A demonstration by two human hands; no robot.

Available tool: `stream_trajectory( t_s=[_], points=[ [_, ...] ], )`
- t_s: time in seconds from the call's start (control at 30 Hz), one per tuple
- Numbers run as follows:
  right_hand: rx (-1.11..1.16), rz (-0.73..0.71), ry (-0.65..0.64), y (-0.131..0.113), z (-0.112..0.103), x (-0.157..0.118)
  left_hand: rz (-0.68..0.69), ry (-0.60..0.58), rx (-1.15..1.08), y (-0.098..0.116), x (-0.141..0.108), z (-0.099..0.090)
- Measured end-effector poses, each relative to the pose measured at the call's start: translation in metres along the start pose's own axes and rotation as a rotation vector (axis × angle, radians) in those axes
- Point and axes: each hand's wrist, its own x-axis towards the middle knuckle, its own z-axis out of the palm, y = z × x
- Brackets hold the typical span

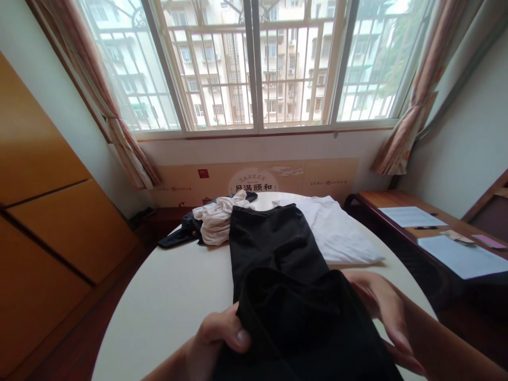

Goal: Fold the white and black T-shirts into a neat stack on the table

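Black pants (273, 241) lie lengthwise on the round white table, with their waistband at the far end. Their near part is lifted towards me, and a dark loose fold gapes open between my hands. My left hand (218, 336) is closed on the left edge of this fold, thumb on top and the other fingers hidden beneath. At the right edge, my right hand (383, 312) grips the cloth; some fingertips go out of sight behind it, while the lower fingers hang loosely apart. Beside the pants on the right lies a flat white shirt-like garment (337, 230).
The round white table (159, 296) carries a crumpled beige cloth (220, 219) and a dark garment (177, 238) at its far left. A wooden desk (375, 200) with papers (415, 217) stands to the right. Wooden cabinets (51, 233) are at left, a barred window ahead.
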Motion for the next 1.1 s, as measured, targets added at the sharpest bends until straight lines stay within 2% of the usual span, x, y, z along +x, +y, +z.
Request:
stream_trajectory(
  t_s=[0.1,0.13,0.2,0.27,0.43,0.5,0.57,0.63,0.7,0.77,0.83,0.93,1.0,1.1],
  points=[
    [-0.059,-0.123,0.375,-0.004,0.001,0.007,-0.025,0.217,0.023,0.011,0.010,-0.007],
    [-0.080,-0.145,0.503,-0.006,0.000,0.010,0.010,0.299,0.055,0.017,0.014,-0.009],
    [-0.126,-0.179,0.764,-0.013,-0.008,0.014,0.171,0.445,0.170,0.029,0.024,-0.015],
    [-0.187,-0.215,0.966,-0.022,-0.023,0.016,0.343,0.533,0.329,0.043,0.035,-0.022],
    [-0.514,-0.241,1.215,-0.052,-0.088,0.028,0.504,0.579,0.549,0.093,0.079,-0.049],
    [-0.679,-0.208,1.339,-0.066,-0.118,0.039,0.536,0.585,0.598,0.117,0.104,-0.061],
    [-0.896,-0.130,1.442,-0.078,-0.146,0.053,0.545,0.650,0.649,0.138,0.131,-0.071],
    [-1.124,0.005,1.521,-0.085,-0.171,0.067,0.535,0.784,0.757,0.153,0.155,-0.081],
    [-1.255,0.134,1.572,-0.085,-0.190,0.079,0.512,0.950,0.933,0.161,0.173,-0.091],
    [-1.279,0.219,1.596,-0.078,-0.205,0.087,0.501,1.084,1.073,0.162,0.182,-0.102],
    [-1.276,0.269,1.596,-0.068,-0.215,0.091,0.506,1.163,1.159,0.158,0.185,-0.113],
    [-1.287,0.299,1.579,-0.058,-0.223,0.089,0.491,1.187,1.358,0.150,0.183,-0.122],
    [-1.311,0.275,1.573,-0.059,-0.223,0.087,0.461,1.179,1.493,0.151,0.182,-0.122],
    [-1.369,0.267,1.647,-0.068,-0.221,0.085,0.438,1.139,1.631,0.160,0.185,-0.119]
  ],
)
